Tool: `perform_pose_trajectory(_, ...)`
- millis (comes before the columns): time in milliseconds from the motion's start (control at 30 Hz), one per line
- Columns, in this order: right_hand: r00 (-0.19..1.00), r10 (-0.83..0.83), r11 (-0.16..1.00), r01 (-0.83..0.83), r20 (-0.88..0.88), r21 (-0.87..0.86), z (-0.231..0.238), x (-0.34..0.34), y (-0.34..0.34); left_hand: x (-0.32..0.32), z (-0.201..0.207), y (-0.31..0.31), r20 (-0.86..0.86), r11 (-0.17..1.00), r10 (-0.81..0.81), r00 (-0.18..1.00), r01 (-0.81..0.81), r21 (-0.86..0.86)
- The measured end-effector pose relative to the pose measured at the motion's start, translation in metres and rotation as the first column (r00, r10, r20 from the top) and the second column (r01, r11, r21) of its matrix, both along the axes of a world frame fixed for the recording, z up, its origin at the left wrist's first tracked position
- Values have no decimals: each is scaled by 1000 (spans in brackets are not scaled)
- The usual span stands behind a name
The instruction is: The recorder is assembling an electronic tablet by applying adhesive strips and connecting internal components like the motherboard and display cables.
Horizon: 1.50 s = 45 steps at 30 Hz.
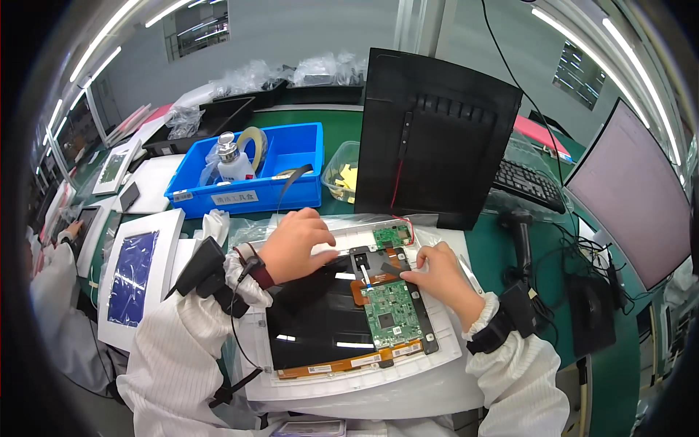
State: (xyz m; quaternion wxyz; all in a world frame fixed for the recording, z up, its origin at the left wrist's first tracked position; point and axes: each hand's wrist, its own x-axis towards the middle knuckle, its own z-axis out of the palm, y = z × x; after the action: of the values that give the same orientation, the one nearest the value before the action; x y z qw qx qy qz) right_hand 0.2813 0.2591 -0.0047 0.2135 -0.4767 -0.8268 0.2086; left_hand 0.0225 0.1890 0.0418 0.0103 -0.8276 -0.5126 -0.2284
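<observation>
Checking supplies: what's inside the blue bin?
In the blue bin: a white bottle with a metal top, a tape roll, clear plastic wrap and a dark strap. The front wall hides the bottom.

green bench point(342, 127): blue bin point(251, 171) toward the far edge, keyboard point(529, 184) at right, white tray point(349, 379) at near edge.

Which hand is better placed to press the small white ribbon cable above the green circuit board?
Right hand: its fingertips rest beside the small white ribbon cable; the left hand lies farther up-left.
</observation>
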Motion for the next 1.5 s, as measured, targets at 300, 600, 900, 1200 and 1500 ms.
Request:
perform_pose_trajectory(300,999,-9,1000,10,-34,17,25,72,-2,-9,-16,-11,-39,1000,-1,999,0,-28)
perform_pose_trajectory(600,981,-66,983,32,184,182,14,110,-22,14,13,-29,381,983,130,916,-69,-170)
perform_pose_trajectory(900,944,3,999,-20,331,49,34,135,-61,42,42,-49,485,991,1,875,63,-116)
perform_pose_trajectory(1200,945,-68,991,26,320,132,21,147,-59,60,53,-62,492,972,-91,866,184,-145)
perform_pose_trajectory(1500,673,-267,938,16,-690,-347,37,123,-77,69,64,-77,572,970,-95,815,206,-132)
